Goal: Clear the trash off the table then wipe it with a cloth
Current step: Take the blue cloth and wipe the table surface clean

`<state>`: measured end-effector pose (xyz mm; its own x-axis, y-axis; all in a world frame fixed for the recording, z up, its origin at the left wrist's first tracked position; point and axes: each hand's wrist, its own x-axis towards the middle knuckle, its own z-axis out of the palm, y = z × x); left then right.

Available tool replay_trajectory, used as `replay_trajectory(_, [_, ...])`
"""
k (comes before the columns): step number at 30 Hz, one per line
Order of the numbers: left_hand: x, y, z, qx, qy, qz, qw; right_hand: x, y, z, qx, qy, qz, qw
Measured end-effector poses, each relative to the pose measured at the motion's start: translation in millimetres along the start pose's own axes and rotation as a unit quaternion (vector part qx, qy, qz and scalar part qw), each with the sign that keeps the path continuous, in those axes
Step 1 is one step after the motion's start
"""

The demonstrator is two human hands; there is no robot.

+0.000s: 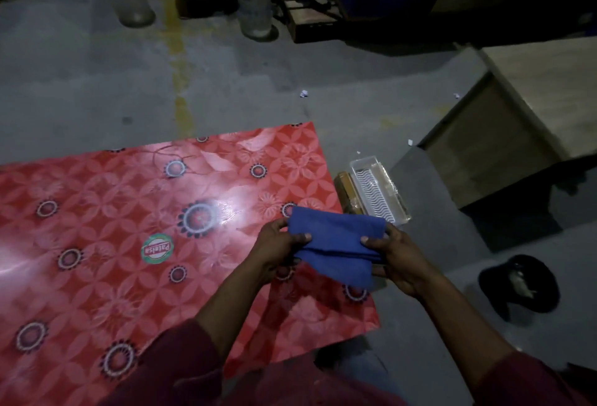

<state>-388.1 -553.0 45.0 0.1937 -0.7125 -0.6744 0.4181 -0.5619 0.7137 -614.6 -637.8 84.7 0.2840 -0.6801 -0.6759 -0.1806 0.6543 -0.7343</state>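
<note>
So both hands are on the blue cloth point(336, 244) right now, low centre-right of the frame. It's a soft, matte fabric folded into a thick rectangle with layered edges showing along the bottom. The left hand point(277, 250) pinches its left end, thumb on top and fingers curled under, and the right hand point(397, 260) clamps the right end the same way. The cloth hangs over the right edge of the table point(97, 244); whether it touches the top I can't tell.

The table takes up the whole lower left. Its top is a glossy red plastic-looking sheet printed with petal patterns and round dark-ringed medallions, shiny enough to throw a big white glare near the middle. A round green-and-white sticker point(157, 249) sits on it left of the hands. The surface looks flat and bare otherwise, with long straight edges at the top and right and a sharp far corner at upper centre.

Just past the right edge, on the grey concrete floor point(258, 82), there's a clear ribbed plastic tray point(379, 194) beside a brownish packet point(347, 192). A dark round bag-like thing point(520, 282) sits at lower right. Small white paper scraps point(303, 93) dot the floor further up. Two clear plastic bottles point(255, 1) stand along the top, and a pale wooden cabinet point(517, 121) fills the upper right.
</note>
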Motion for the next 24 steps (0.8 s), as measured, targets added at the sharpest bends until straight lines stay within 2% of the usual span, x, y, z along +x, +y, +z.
replay_trajectory(7, [98.9, 36.9, 113.8, 0.176, 0.031, 0.069, 0.981, 81.7, -7.5, -104.9, 0.086, 0.086, 0.007, 0.993])
replay_trajectory(12, [189.6, 45.1, 190.6, 0.24, 0.078, 0.059, 0.966, 163.7, -2.9, -174.9, 0.157, 0.103, 0.057, 0.98])
replay_trajectory(16, [257.7, 41.2, 225.0, 0.291, 0.097, 0.034, 0.951, 222.5, 10.2, -206.2, 0.194, 0.129, 0.094, 0.968])
replay_trajectory(24, [363.8, 31.1, 255.3, 0.399, 0.116, 0.049, 0.908, 318.6, 47.3, -218.5, 0.223, 0.164, 0.14, 0.951])
